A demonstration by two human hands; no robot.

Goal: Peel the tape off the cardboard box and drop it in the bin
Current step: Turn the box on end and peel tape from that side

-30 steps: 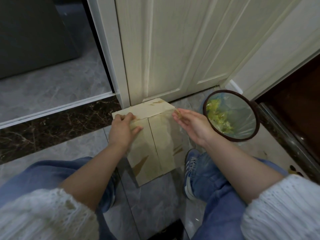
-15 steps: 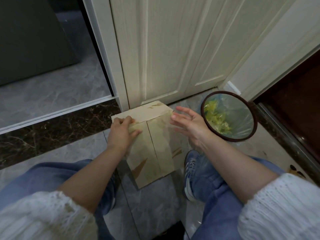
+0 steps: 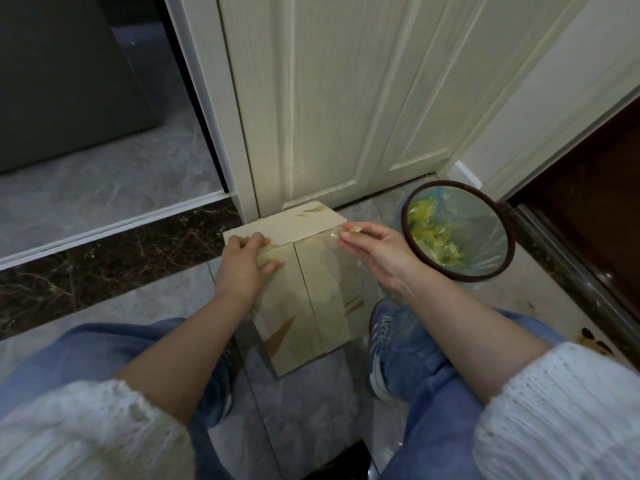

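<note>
A pale cardboard box stands on the floor between my knees, leaning toward the door. My left hand grips its upper left corner, fingers over the top edge. My right hand is at the box's upper right corner and pinches a strip of clear tape between thumb and fingertips. The strip looks lifted off the corner; how far it runs down the box I cannot tell. A round bin with a dark rim and a clear liner stands just right of that hand, with yellowish tape scraps inside.
A cream panelled door rises right behind the box. A dark marble threshold runs to the left. My blue shoe and jeans lie under the right forearm. A dark wooden frame borders the bin on the right.
My right hand's fingers were spread at the box's corner half a second ago; now they pinch the tape there. The left hand has kept its hold on the box.
</note>
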